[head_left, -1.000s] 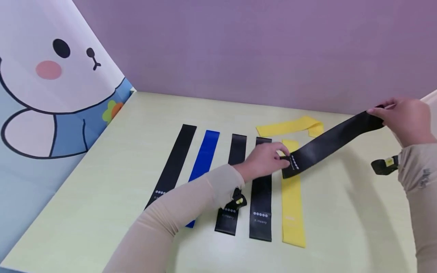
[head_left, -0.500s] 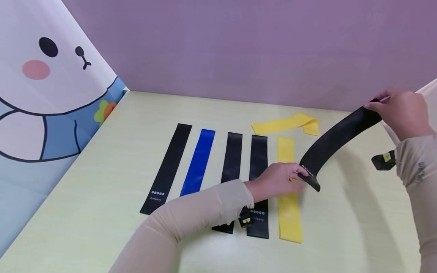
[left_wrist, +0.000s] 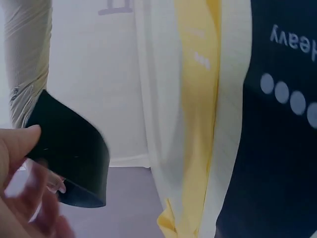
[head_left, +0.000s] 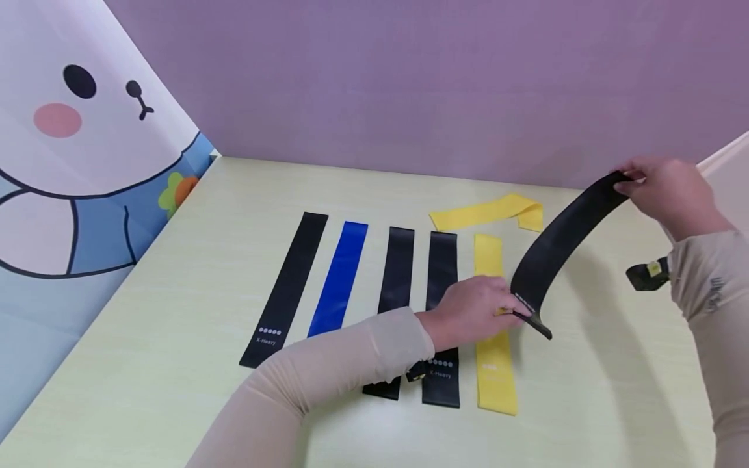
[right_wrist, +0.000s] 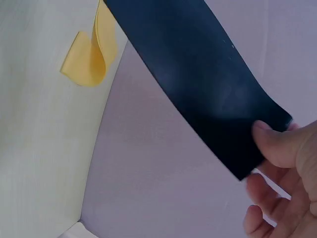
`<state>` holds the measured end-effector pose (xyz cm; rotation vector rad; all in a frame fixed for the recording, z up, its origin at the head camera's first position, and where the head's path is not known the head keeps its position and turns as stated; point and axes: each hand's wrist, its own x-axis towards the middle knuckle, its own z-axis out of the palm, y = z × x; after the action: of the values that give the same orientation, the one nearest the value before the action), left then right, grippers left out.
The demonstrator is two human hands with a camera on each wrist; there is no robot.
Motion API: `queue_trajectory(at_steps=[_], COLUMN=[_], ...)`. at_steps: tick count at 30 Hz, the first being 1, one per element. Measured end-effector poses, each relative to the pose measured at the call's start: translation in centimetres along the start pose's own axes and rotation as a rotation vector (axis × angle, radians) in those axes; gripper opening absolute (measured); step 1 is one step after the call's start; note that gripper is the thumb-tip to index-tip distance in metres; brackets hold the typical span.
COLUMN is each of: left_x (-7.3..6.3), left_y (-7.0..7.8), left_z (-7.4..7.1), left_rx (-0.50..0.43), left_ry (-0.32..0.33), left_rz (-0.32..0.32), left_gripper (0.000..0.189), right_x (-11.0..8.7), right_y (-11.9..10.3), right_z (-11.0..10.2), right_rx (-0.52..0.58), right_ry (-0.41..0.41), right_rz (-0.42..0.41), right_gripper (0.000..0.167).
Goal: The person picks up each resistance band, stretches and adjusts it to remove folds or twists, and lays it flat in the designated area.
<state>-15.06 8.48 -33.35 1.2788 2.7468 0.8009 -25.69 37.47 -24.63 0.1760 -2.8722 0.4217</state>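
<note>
A black resistance band hangs in a curve above the table, held at both ends. My right hand pinches its upper end between thumb and fingers, as the right wrist view also shows on the band. Lower down, my left hand pinches the printed end, over a flat yellow band. In the left wrist view the left thumb presses on the black band. Left of the yellow band lie a black X-Heavy band, another black band, a blue band and a further black X-Heavy band.
A second yellow band, folded over at its right end, lies across the back of the pale table. A purple wall rises behind the table. On the left hangs a panel with a cartoon animal.
My left hand has moved down and right with the band's printed end. The band, stretched nearly straight before, now sags in a curve. My right hand has shifted slightly left.
</note>
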Motion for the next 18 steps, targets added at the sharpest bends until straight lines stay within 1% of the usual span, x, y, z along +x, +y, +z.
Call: queue_trajectory(at_steps=[2,4,6,8,10,12,15,18], left_x=[0.0,0.1,0.1,0.2,0.3,0.4,0.6,0.7], left_y=[-0.1,-0.3,-0.5,-0.6,-0.6,-0.5,-0.2,0.2], left_z=[-0.1,-0.1,0.0,0.1,0.2,0.5,0.8,1.1], left_rx=[0.106,0.186,0.233,0.261,0.299,0.326,0.338,0.325], left_ry=[0.073,0.157,0.221,0.261,0.274,0.267,0.229,0.172], left_rz=[0.089,0.172,0.245,0.307,0.353,0.388,0.419,0.424], left_gripper=[0.018,0.016,0.014,0.012,0.01,0.01,0.012,0.013], right_x=[0.1,0.1,0.2,0.3,0.4,0.5,0.5,0.5], right_y=[-0.2,-0.5,-0.7,-1.0,-1.2,-1.4,-1.5,-1.7], right_z=[0.1,0.2,0.4,0.6,0.8,1.0,1.3,1.6], right_rx=[-0.001,0.0,0.011,0.022,0.036,0.055,0.069,0.07], right_ry=[0.033,0.066,0.083,0.096,0.095,0.086,0.068,0.052], right_rz=[-0.002,-0.012,-0.018,-0.021,-0.027,-0.031,-0.052,-0.068], right_gripper=[0.018,0.021,0.024,0.025,0.026,0.025,0.025,0.024])
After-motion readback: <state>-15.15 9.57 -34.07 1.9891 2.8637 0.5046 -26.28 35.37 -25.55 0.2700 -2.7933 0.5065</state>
